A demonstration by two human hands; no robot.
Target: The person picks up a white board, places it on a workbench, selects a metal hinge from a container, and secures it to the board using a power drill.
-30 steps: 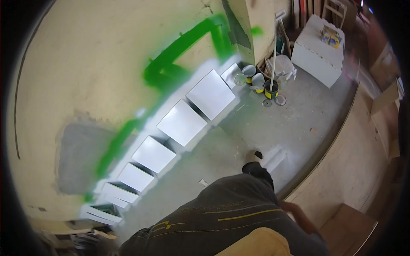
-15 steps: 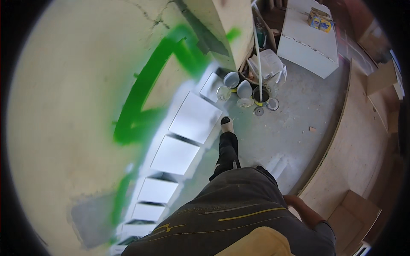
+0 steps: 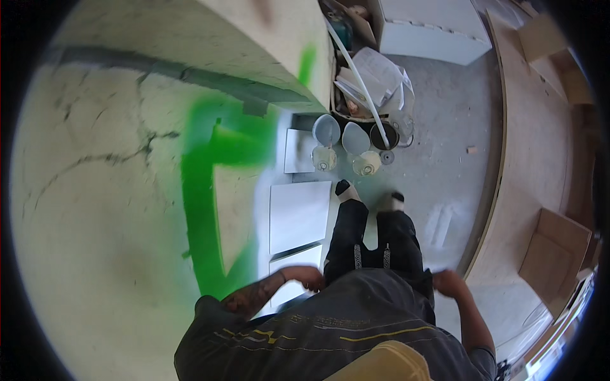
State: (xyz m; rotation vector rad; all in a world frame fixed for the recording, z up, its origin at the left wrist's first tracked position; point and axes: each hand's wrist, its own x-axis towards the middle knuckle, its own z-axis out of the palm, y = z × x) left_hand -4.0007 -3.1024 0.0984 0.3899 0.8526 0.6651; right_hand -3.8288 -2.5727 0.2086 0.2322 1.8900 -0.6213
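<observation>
My left hand hangs beside my hip, its fingers loosely curled, and nothing shows in it. It is nearest to the white panels at the foot of the wall. My right hand hangs by my other hip, next to the dark trousers; its fingers are partly hidden and blurred. Flat white panels, among them a large one and a smaller one, stand in a row on my left, with white overspray around them. Ahead of my feet are two grey bowl-like containers, clear tubs and a dark can.
The pale wall on my left bears broad green paint. A long white rod slants from the can over a box of crumpled plastic. A white cabinet stands beyond. Wooden boards run along the right.
My view has turned left and moved nearer the containers. My left arm and hand have come into view, the right hand now shows beside my hip, and both feet are visible.
</observation>
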